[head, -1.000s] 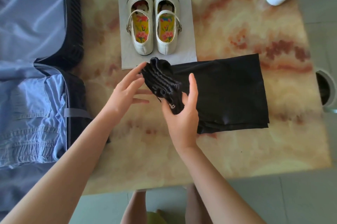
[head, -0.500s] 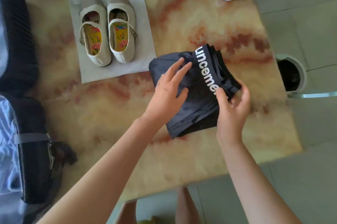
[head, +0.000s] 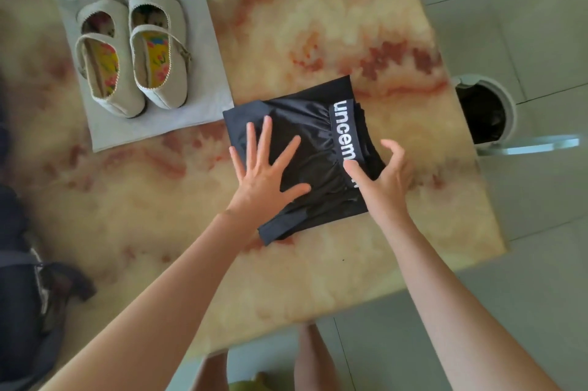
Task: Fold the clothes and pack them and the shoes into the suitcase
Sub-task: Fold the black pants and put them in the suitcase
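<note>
Tabletop edges: the cream tabletop [head: 318, 24] with red marble veining ends near the garment's right side and beneath the forearms. Bare surface lies open to the garment's left and near side.
Garment: a folded black, slightly glossy garment [head: 305, 148] with a black elastic waistband lettered in white lies flat, right of centre. Its far left corner is close to the paper.
Left hand: the left hand [head: 264, 177] lies flat on the fabric, fingers fanned wide.
Right hand: the right hand [head: 381, 174] arches over the waistband end, fingers bent and apart, gripping nothing. The thumb crosses the lettering.
Change: half a second ago the left fingers lay closer together and the right hand pinched the waistband end.
Shoes: cream strap shoes [head: 133, 50] with floral insoles sit side by side on a grey paper sheet [head: 191, 110], far left.
Suitcase: a dark suitcase [head: 19, 295] shows only partly at the left border.
Beyond: a round bin [head: 483, 113] stands on the tiled floor just off the right edge.
</note>
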